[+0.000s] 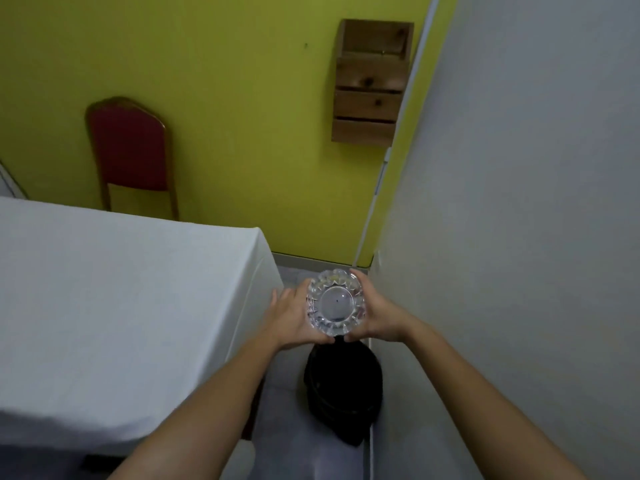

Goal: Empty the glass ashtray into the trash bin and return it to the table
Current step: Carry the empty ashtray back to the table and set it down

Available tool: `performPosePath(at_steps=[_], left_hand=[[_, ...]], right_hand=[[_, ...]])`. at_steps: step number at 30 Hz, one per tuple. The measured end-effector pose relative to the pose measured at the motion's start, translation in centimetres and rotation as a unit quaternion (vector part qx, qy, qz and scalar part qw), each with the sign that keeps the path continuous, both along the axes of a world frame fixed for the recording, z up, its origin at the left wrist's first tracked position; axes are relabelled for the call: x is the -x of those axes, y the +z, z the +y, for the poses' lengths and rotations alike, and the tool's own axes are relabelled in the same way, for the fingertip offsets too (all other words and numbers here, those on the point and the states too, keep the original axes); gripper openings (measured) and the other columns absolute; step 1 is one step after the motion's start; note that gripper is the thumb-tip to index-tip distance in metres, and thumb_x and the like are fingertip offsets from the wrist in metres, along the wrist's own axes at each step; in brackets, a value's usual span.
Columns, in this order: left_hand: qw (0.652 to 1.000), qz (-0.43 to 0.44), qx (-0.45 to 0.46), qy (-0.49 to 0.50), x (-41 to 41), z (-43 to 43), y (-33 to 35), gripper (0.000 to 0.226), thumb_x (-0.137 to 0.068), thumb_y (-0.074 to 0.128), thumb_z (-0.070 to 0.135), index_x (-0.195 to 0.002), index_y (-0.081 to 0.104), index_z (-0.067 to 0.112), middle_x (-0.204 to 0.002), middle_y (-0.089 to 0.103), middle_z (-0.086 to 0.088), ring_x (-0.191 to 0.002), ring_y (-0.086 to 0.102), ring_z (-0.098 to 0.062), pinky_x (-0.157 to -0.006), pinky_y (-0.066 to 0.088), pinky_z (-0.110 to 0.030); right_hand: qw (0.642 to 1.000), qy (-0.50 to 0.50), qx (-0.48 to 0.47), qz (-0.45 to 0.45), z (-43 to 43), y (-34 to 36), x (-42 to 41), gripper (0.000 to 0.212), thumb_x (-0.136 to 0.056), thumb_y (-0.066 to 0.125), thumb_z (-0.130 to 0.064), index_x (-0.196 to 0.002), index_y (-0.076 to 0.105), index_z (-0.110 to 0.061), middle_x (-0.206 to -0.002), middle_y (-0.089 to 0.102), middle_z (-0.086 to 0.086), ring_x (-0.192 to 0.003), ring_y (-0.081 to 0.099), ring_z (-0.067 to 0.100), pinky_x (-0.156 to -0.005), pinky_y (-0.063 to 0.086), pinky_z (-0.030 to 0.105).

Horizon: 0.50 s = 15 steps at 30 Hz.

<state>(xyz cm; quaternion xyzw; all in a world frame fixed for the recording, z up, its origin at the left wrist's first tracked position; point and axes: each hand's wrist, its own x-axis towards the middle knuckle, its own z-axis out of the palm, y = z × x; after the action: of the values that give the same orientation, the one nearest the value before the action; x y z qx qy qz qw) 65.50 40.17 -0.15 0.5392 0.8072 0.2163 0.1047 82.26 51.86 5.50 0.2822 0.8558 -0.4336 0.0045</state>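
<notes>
The glass ashtray (336, 301) is held in the air between both hands, above the floor gap beside the counter (104, 306), with the black trash bin (343, 386) below at 6 o'clock. The left hand (294, 317) grips its rim at 9 o'clock and the right hand (375, 315) at 3 o'clock, both clamped on it. Thick cut glass will likely feel heavy, stiff, slick and breakable; the scalloped rim, held from opposite sides, looks the safest grip

Trash bin (343, 393) top hidden behind hands, ashtray (336, 302).
</notes>
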Motion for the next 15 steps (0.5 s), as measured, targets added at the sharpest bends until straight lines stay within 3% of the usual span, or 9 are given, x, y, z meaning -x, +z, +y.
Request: performPosePath(at_steps=[3,7,10,15], left_hand=[[0.999,0.025,-0.022,0.003,1.5,-2.5,2.8,0.121,-0.045,0.072,0.076,-0.145,0.03,0.023,-0.141,0.046,0.004,-0.134,0.041,-0.021,-0.114,0.025,-0.051],[0.999,0.047,-0.006,0.022,3.3,-6.4,6.2,0.12,-0.054,0.078,0.068,-0.147,0.024,0.015,-0.15,0.033,-0.001,-0.144,0.025,-0.019,-0.121,0.005,-0.053],[0.998,0.047,0.002,0.039,5.4,-9.3,7.7,0.123,-0.057,0.078,0.067,-0.15,0.02,0.013,-0.155,0.026,-0.002,-0.148,0.017,-0.018,-0.121,0.002,-0.053],[0.996,0.037,-0.013,0.075,10.0,-14.3,9.4,0.12,-0.06,0.076,0.068,-0.151,0.019,0.015,-0.156,0.025,0.0,-0.147,0.018,-0.018,-0.122,0.0,-0.05]], right_hand=[[0.997,0.029,-0.068,0.018,-1.6,1.9,1.9,0.129,-0.049,0.093,-0.026,-0.147,0.01,-0.014,-0.143,0.04,0.01,-0.131,0.046,0.026,-0.111,0.038,0.047],[0.979,0.071,-0.193,0.01,-4.4,4.7,4.4,0.128,-0.051,0.091,-0.042,-0.147,0.015,-0.007,-0.148,0.03,0.014,-0.135,0.038,0.029,-0.112,0.035,0.046],[0.96,0.101,-0.26,0.019,-6.4,6.3,7.0,0.13,-0.048,0.087,-0.056,-0.147,0.019,-0.005,-0.154,0.019,0.013,-0.14,0.029,0.03,-0.114,0.032,0.047],[0.942,0.146,-0.301,0.031,-9.5,8.5,13.0,0.128,-0.045,0.086,-0.061,-0.147,0.026,-0.011,-0.16,0.006,0.013,-0.147,0.009,0.031,-0.119,0.02,0.05]])
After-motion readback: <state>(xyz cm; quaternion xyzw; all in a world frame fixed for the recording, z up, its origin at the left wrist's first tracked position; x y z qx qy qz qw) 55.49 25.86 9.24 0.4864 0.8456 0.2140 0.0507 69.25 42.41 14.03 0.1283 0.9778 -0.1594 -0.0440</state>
